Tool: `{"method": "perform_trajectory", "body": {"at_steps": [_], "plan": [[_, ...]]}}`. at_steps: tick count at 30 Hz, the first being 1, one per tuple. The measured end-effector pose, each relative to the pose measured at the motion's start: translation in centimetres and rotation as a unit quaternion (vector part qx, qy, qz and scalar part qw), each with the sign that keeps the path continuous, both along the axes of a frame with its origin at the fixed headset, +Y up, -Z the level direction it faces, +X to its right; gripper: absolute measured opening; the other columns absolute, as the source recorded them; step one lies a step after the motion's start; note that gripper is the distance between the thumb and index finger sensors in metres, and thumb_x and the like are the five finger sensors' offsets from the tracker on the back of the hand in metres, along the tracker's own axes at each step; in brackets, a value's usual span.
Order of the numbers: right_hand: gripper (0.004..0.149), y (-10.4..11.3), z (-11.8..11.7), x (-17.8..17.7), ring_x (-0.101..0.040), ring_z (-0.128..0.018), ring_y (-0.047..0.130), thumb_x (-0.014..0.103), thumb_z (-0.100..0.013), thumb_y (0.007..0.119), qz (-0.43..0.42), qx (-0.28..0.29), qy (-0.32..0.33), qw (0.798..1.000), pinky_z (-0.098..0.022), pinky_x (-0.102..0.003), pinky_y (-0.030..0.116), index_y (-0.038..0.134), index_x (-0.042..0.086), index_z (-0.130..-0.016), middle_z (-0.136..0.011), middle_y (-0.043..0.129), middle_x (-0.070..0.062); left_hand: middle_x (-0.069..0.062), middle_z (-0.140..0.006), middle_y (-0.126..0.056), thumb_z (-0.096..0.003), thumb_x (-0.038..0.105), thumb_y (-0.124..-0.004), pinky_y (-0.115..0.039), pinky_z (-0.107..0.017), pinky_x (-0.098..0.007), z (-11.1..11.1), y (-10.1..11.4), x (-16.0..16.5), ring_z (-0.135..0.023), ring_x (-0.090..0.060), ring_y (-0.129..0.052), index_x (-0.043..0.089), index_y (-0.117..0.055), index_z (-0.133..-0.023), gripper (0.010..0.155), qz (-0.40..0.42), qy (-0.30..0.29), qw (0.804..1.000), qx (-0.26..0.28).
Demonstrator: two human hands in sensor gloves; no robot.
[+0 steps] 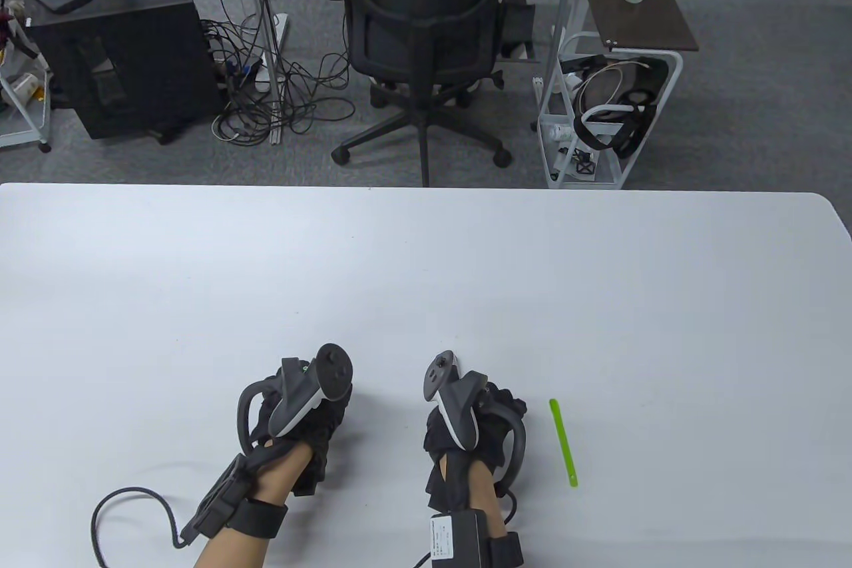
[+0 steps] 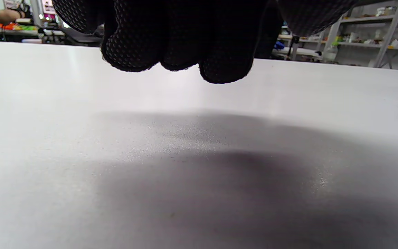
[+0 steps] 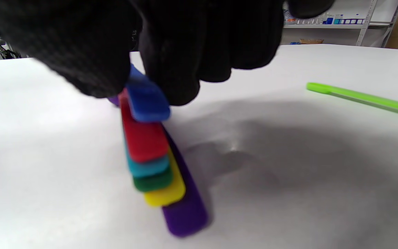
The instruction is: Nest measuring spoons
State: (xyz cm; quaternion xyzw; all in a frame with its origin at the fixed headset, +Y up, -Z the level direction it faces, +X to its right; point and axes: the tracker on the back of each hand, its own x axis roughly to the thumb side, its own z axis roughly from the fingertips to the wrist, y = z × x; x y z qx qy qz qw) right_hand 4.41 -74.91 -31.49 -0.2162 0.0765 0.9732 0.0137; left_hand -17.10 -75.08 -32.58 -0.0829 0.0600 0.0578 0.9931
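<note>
From the table view, both gloved hands sit low at the near edge of the white counter point(image 1: 426, 275), the left hand point(image 1: 303, 415) apart from the right hand point(image 1: 469, 421), with a thin lime-green plastic stick point(image 1: 563, 442) just right of the latter. In the left wrist view the left hand's fingers point(image 2: 171, 41) curl above bare counter, holding nothing. The right wrist view shows the right hand's fingers pinching the blue top handle point(image 3: 146, 98) of the nested stack of coloured plastic measuring spoons point(image 3: 157, 166), seemingly to seat it squarely.

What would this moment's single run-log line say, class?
right hand: pinches blue handle atop stacked spoon handles | left hand: empty, above table | green stick: lies apart
</note>
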Motion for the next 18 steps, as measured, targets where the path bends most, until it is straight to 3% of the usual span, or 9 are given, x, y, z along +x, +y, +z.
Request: {"method": "perform_trajectory", "body": {"at_steps": [12, 18], "plan": [[0.042, -0.4, 0.0, -0.7, -0.033, -0.078, 0.078, 0.052, -0.028, 0.087, 0.027, -0.003, 0.004, 1.000, -0.074, -0.058, 0.052, 0.092, 0.022, -0.056, -0.083, 0.082, 0.001, -0.008, -0.077, -0.086, -0.0467, 0.054, -0.067, -0.065, -0.065, -0.061, 0.0, 0.2, 0.1, -0.068, -0.037, -0.088, 0.012, -0.089, -0.075, 0.054, -0.004, 0.000, 1.000, 0.001], [0.042, -0.6, 0.2, -1.4, -0.033, -0.078, 0.078, 0.053, -0.028, 0.085, 0.079, -0.017, 0.025, 0.996, -0.074, -0.058, 0.052, 0.092, 0.022, -0.056, -0.083, 0.082, 0.002, -0.008, -0.078, -0.086, -0.0468, 0.054, -0.067, -0.065, -0.065, -0.061, 0.0, 0.2, 0.2, -0.068, -0.037, -0.088, 0.012, -0.089, -0.075, 0.055, -0.006, -0.003, 1.000, -0.001]]}}
